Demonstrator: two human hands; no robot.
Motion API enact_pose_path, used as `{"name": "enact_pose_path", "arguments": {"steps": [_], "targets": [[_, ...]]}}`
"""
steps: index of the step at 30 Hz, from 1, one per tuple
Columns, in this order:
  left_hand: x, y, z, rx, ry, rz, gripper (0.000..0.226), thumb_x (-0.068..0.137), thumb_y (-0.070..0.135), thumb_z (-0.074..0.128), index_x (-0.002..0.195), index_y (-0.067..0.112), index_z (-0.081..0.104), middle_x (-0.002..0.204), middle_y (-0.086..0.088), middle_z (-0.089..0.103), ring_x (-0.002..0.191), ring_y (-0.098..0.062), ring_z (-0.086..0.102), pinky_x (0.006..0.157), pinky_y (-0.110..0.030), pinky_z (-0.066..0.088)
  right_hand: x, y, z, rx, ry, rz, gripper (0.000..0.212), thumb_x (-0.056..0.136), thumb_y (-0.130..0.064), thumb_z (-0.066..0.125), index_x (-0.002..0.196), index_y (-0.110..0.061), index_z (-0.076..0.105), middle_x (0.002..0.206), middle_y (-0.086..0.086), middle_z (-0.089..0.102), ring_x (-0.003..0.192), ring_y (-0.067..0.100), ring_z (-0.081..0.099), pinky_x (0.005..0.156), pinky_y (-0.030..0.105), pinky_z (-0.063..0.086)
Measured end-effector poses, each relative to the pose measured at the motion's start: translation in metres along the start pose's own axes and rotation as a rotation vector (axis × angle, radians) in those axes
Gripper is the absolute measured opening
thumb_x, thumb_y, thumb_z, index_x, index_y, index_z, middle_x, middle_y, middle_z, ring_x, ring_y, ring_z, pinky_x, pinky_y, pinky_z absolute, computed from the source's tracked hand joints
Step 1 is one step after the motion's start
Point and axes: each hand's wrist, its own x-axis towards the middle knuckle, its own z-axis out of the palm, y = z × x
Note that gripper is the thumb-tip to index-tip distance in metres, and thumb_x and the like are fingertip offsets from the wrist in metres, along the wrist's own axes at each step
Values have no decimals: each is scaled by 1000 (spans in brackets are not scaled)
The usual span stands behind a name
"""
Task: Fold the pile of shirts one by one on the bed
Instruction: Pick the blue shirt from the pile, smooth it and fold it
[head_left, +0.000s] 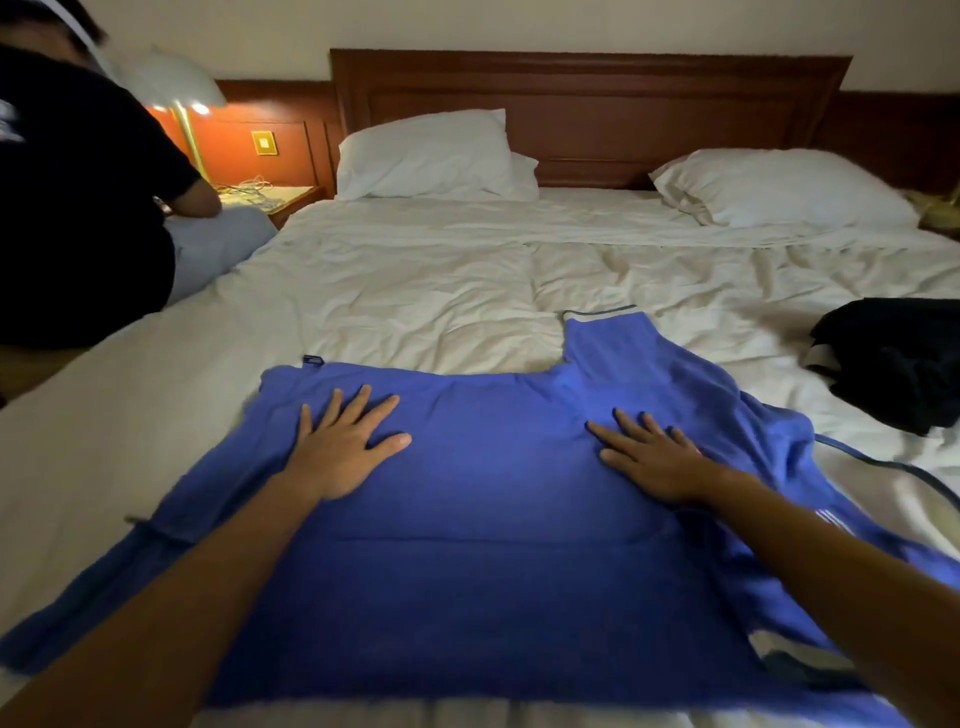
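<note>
A: Quick, where's the shirt?
B: Blue shirt (493, 519) is spread on the bed (415, 291) at the near edge, 6 o'clock of the frame. One sleeve (602, 338) points toward 12, striped cuff. More cloth trails off toward 8.
A: Hands?
B: Both released, fingers straight and splayed, palms down on the cloth. Left hand (345, 449) sits at 10 o'clock of the shirt body, right hand (652, 460) at 2. Neither grips anything.
A: Which step?
B: Looks like flattening before the first fold. I see no fold on this one, and the fabric at 4 is bunched.
A: Rest of the pile?
B: Dark heap (893, 358) at 3 o'clock, well apart from the blue one, probably the shirts waiting. Can't tell how many.
A: Next move?
B: My guess: pinch a sleeve or side edge and bring it over the middle. The bunched right side needs pulling straight first, with the other palm pinning the body so it doesn't slide. A dark cable (883, 464) runs just beside the shirt at 3 to 4 and could snag.
A: Anything else?
B: Pillow (431, 156) at 12, second pillow (789, 187) at 1, seated person (78, 197) at 10, not involved
</note>
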Motion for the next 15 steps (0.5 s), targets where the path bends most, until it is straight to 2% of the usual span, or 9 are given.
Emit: {"name": "enact_pose_path", "arguments": {"steps": [2, 4, 5, 7, 8, 10, 12, 15], "targets": [[27, -16, -4, -8, 4, -63, 82, 74, 89, 14, 149, 62, -4, 165, 15, -15, 153, -30, -14, 118, -65, -5, 29, 10, 12, 10, 34, 22, 52, 98, -67, 13, 144, -65, -9, 165, -11, -14, 152, 26, -13, 120, 52, -6], [53, -31, -8, -18, 13, -101, 81, 74, 90, 19, 148, 64, 0, 166, 16, -12, 152, -34, -13, 115, -70, -3, 53, 13, 15, 14, 106, 30, 51, 89, -76, 8, 132, -74, -19, 164, -14, -17, 151, 27, -17, 118, 56, -9], [65, -36, -10, -12, 31, -97, 77, 78, 88, 24, 149, 62, 7, 166, 15, -6, 152, -34, -12, 114, -71, -4, 63, 15, 15, 2, 141, 38, 52, 85, -79, 6, 129, -76, -22, 164, -14, -16, 151, 28, -18, 118, 57, -10], [85, -43, -10, 22, 136, -52, 62, 90, 76, 37, 144, 47, 37, 161, 8, 20, 151, -33, 2, 112, -70, -3, 81, 18, 12, -15, 192, 71, 58, 81, -83, 4, 133, -74, -20, 164, -13, -13, 151, 29, -15, 117, 58, -10], [92, -45, -11, 58, 229, -12, 51, 94, 67, 43, 133, 36, 51, 150, 3, 37, 147, -33, 17, 113, -69, 1, 89, 22, 11, -10, 203, 97, 63, 79, -85, 4, 137, -71, -18, 165, -13, -12, 152, 31, -14, 117, 59, -10], [100, -55, -12, 149, 411, 86, 38, 98, 53, 50, 105, 18, 64, 120, -8, 60, 120, -36, 45, 115, -61, 16, 101, 31, 6, 2, 202, 152, 69, 79, -87, 6, 142, -67, -12, 166, -11, -8, 151, 34, -10, 118, 59, -9], [101, -65, -17, 129, 440, 130, 46, 100, 53, 45, 84, 13, 62, 96, -10, 67, 97, -35, 52, 103, -50, 31, 112, 41, 0, -22, 181, 219, 75, 78, -89, 8, 147, -62, -6, 166, -7, -4, 151, 38, -4, 118, 62, -4], [100, -69, -19, 78, 384, 125, 50, 88, 57, 33, 76, 16, 58, 83, -5, 63, 89, -33, 52, 95, -47, 34, 130, 45, -15, -24, 218, 287, 72, 82, -86, 14, 149, -57, 12, 164, 1, 11, 149, 38, 10, 116, 64, 5]]}}
